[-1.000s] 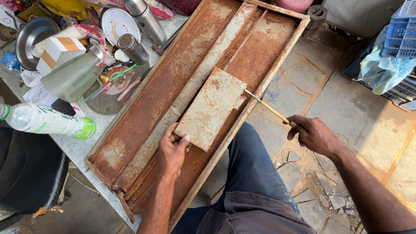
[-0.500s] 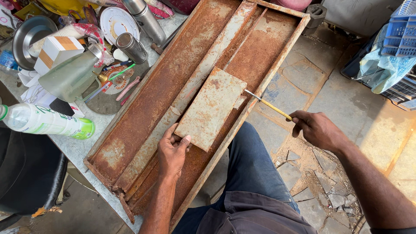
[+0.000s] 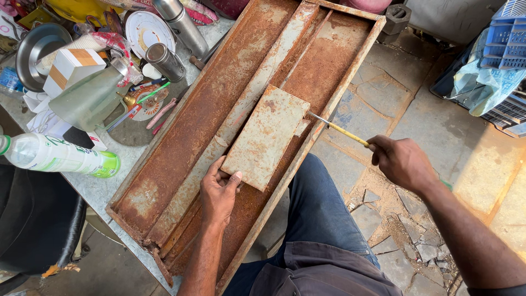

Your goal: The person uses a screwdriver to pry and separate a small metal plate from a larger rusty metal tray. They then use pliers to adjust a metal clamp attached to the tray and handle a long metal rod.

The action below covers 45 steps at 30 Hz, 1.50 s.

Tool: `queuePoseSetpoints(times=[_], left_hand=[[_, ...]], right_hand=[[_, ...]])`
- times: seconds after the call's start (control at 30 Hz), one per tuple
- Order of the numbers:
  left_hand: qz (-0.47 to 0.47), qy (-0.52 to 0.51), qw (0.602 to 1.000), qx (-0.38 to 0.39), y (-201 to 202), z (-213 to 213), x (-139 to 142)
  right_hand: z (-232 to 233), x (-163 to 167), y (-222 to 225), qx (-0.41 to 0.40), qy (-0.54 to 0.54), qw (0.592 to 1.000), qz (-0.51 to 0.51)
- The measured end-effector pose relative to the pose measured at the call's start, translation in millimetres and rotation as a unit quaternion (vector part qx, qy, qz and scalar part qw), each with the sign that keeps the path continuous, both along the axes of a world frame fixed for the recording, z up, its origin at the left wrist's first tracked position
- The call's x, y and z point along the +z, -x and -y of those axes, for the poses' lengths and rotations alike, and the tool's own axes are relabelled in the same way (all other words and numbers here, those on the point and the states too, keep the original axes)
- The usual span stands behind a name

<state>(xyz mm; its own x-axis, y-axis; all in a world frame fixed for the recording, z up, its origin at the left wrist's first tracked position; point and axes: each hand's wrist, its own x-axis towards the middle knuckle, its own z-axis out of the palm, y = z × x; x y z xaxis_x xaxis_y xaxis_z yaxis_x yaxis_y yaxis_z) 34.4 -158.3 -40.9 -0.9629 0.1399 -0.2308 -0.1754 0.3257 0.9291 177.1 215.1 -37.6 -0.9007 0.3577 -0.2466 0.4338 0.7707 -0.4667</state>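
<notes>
A long rusty metal tray [image 3: 181, 142] lies across the table edge and my lap. A loose rusted rectangular plate [image 3: 266, 137] rests inside it. My left hand [image 3: 218, 193] grips the plate's near end, thumb on top. My right hand [image 3: 402, 161] is closed on a thin yellow-handled tool [image 3: 337, 127], whose metal tip touches the plate's right edge near the tray's rim.
The table at left holds a plastic bottle [image 3: 57, 156], a steel bowl [image 3: 33, 46], metal flasks [image 3: 164, 60], a white box [image 3: 68, 68], pens and clutter. A black chair [image 3: 33, 225] stands below. Cracked stone floor lies at right, with a blue crate and bag [image 3: 490, 60] beyond.
My right hand has shifted slightly down and to the right with the tool. The left hand and plate stay where they were.
</notes>
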Motion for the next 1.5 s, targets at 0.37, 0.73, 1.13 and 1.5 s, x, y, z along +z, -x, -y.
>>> queuePoseSetpoints(times=[0.37,0.73,1.13,1.5], left_hand=[[-0.161,0.367,0.910,-0.107,25,-24,-7],[-0.231,0.441,0.851,-0.165,16,-74,19],[-0.310,0.430,0.836,-0.141,10,-74,18],[-0.287,0.434,0.843,-0.136,7,-77,25]], right_hand=[[-21,-14,9,-0.025,0.191,0.979,0.065],[-21,-18,8,0.039,0.026,0.997,-0.068],[3,-3,-5,0.027,-0.297,0.936,-0.186],[-13,-28,15,-0.069,-0.096,0.992,0.052]])
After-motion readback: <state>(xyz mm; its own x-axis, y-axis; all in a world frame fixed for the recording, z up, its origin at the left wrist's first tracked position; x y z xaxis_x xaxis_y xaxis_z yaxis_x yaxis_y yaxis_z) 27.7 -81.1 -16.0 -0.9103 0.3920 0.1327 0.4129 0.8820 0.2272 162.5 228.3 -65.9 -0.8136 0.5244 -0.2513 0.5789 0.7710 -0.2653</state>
